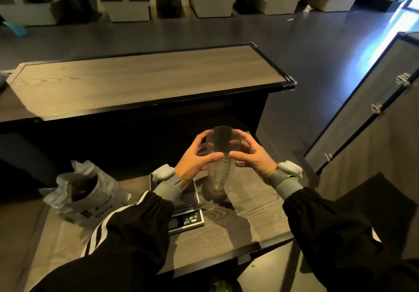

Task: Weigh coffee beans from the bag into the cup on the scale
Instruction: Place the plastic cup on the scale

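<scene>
Below the left hand (pixel 195 164) lies the scale (pixel 186 210); the open bag (pixel 85 192) sits further left. Both hands, left and right hand (pixel 254 158), clasp the clear cup (pixel 221 155) between them, beside the scale.

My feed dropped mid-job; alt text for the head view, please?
Both hands, left and right, hold a clear empty cup near its rim, beside the scale. An open bean bag sits left.
</scene>
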A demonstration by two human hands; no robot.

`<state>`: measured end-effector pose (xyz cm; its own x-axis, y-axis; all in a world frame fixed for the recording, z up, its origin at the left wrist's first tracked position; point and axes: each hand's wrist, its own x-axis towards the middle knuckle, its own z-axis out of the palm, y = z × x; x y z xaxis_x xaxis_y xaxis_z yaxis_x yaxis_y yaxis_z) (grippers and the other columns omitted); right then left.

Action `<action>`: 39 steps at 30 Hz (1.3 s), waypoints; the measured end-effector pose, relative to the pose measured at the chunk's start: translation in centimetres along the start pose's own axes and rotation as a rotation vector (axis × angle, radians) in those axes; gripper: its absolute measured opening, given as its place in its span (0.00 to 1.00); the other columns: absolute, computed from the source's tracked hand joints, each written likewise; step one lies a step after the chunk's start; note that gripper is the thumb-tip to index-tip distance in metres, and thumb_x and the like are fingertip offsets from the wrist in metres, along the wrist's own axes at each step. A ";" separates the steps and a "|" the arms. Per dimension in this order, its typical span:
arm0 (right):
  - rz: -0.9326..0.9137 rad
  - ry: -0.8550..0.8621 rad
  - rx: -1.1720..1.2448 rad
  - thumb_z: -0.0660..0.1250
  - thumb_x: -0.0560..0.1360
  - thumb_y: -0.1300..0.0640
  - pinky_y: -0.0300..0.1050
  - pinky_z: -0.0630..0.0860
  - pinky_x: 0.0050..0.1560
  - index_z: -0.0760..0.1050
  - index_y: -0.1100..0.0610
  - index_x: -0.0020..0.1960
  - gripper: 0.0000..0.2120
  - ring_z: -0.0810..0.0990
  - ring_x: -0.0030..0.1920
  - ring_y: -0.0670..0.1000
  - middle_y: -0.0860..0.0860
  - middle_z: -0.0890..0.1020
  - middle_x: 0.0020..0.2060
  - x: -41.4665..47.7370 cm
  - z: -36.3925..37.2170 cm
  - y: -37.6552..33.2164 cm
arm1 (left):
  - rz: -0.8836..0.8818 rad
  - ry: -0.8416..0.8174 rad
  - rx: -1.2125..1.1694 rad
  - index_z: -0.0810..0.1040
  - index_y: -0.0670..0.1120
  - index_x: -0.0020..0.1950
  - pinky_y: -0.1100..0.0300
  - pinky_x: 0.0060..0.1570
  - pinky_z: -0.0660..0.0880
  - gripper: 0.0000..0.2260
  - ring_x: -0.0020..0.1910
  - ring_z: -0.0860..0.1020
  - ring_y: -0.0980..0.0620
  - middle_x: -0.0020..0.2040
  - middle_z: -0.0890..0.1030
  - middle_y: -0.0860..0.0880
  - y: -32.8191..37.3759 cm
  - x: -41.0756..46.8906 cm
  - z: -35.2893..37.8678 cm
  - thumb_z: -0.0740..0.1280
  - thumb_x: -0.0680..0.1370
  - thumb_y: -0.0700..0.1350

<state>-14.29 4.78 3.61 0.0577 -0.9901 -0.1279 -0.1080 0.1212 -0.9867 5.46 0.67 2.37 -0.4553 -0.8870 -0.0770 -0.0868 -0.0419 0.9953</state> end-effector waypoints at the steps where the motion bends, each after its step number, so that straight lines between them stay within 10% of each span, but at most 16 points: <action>1: -0.008 -0.012 -0.004 0.72 0.66 0.49 0.48 0.76 0.52 0.65 0.38 0.67 0.32 0.74 0.61 0.49 0.49 0.76 0.61 0.1 0.7 -0.4 | 0.002 0.009 -0.008 0.64 0.64 0.70 0.54 0.50 0.78 0.34 0.60 0.74 0.57 0.63 0.74 0.53 0.3 -0.5 -0.7 0.75 0.68 0.53; 17: -0.039 -0.200 0.026 0.75 0.68 0.52 0.48 0.79 0.50 0.67 0.33 0.61 0.28 0.76 0.59 0.48 0.47 0.75 0.58 2.0 10.9 -1.1 | -0.047 0.169 0.065 0.65 0.67 0.67 0.53 0.48 0.79 0.34 0.63 0.74 0.51 0.65 0.74 0.48 0.5 -7.8 -9.3 0.74 0.64 0.58; 24: -0.032 -0.227 0.063 0.74 0.69 0.54 0.33 0.78 0.39 0.66 0.31 0.60 0.28 0.75 0.58 0.45 0.46 0.74 0.59 2.4 12.3 -0.7 | -0.054 0.173 0.078 0.66 0.75 0.60 0.54 0.47 0.77 0.30 0.63 0.72 0.53 0.64 0.74 0.53 0.1 -7.9 -10.3 0.74 0.62 0.60; 39: -0.012 -0.213 0.024 0.75 0.67 0.47 0.43 0.75 0.47 0.62 0.35 0.66 0.33 0.72 0.62 0.50 0.50 0.70 0.64 3.6 12.2 -0.1 | -0.074 0.141 0.083 0.62 0.71 0.63 0.54 0.50 0.75 0.33 0.63 0.71 0.52 0.62 0.72 0.54 0.4 -7.3 -10.5 0.72 0.61 0.62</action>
<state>-1.98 2.02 2.06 0.2675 -0.9545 -0.1318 -0.0821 0.1137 -0.9901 18.01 2.29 3.92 -0.3168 -0.9388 -0.1352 -0.1906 -0.0767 0.9787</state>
